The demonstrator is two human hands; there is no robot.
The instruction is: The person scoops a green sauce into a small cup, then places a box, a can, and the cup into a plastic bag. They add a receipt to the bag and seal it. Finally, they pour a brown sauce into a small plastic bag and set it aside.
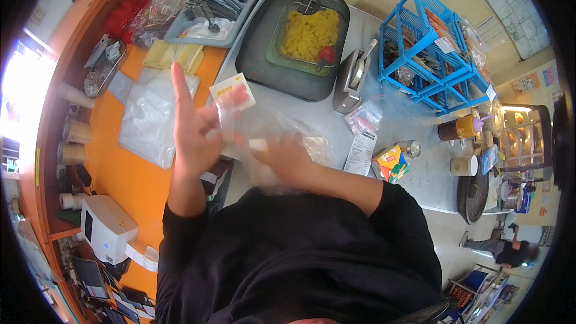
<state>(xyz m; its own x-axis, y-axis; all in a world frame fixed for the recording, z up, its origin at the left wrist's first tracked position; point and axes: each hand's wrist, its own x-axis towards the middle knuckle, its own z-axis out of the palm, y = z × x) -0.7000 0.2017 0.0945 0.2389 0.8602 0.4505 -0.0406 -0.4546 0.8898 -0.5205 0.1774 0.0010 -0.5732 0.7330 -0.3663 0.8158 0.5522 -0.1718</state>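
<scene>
My left hand is raised over the counter's edge, index finger stretched out, its other fingers at the top of a clear plastic bag. My right hand lies blurred against the same bag; whether it grips the plastic is unclear. Something pale shows through the bag beneath the right fingers. A cream printed card is just beyond the left fingers. Flat clear bags lie on the orange counter left of my left hand. A printed receipt and a colourful carton rest on the metal table to the right.
A container of yellow food stands on a dark tray. Behind are a bin of plastic cutlery, a metal holder, blue baskets, a can and a sauce bottle. A label printer stands left; another person is far right.
</scene>
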